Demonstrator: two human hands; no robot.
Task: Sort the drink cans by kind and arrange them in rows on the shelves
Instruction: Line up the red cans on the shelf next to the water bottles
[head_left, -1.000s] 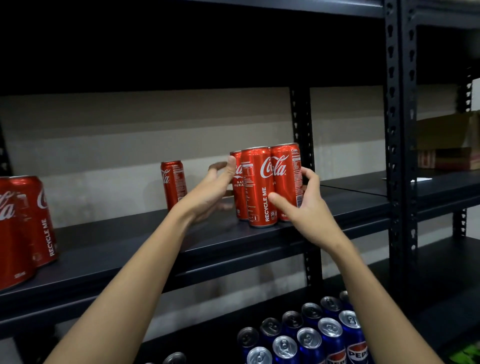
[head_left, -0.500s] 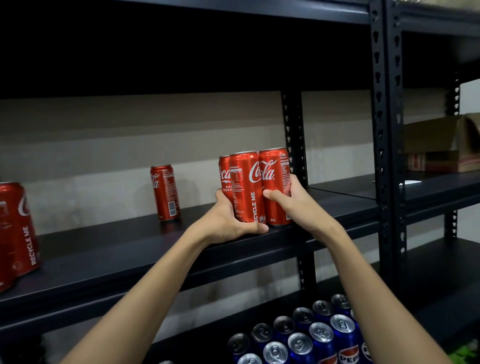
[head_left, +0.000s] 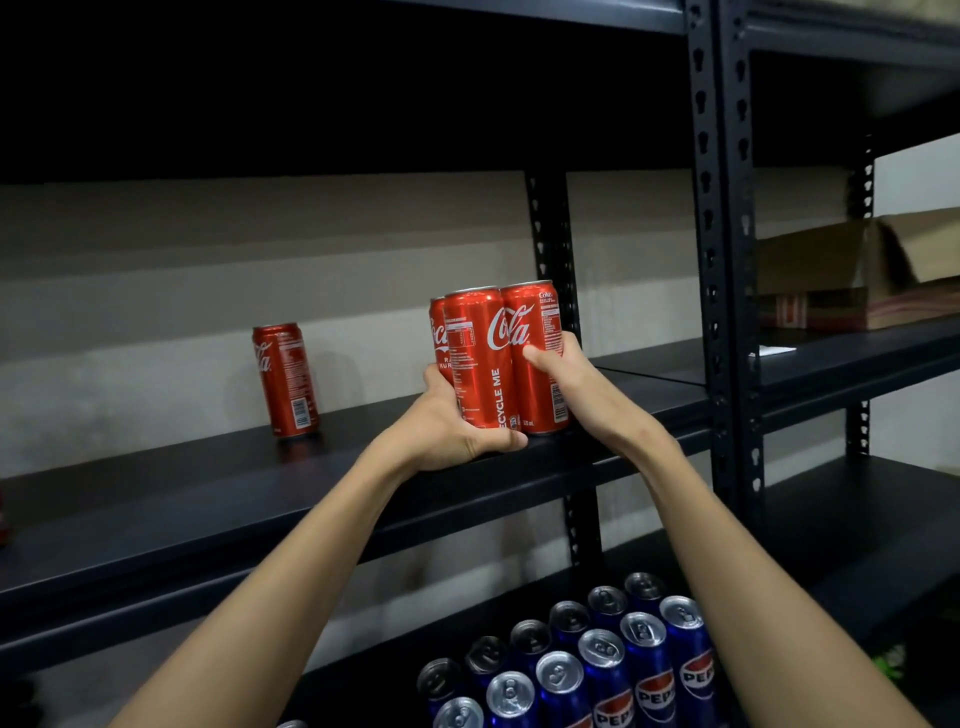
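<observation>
Shelving of black metal (head_left: 156, 525) fills the view, its middle board carrying a tight cluster of tall red aluminium cola cans (head_left: 493, 358) near the front edge. The left hand (head_left: 447, 431) curls round the cluster's lower left side, thumb along the base; the right hand (head_left: 571, 374) grips its right side, thumb across the front. A lone red cola can (head_left: 285, 382) stands well apart to the left. Blue cola cans (head_left: 597, 660) sit in rows on the board below. A brown cardboard box (head_left: 852, 275) rests on the neighbouring rack.

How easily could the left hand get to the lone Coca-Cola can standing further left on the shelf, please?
Probably easily: the shelf between the left hand and lone can is bare, but the hand must first release the grouped cans.
</observation>
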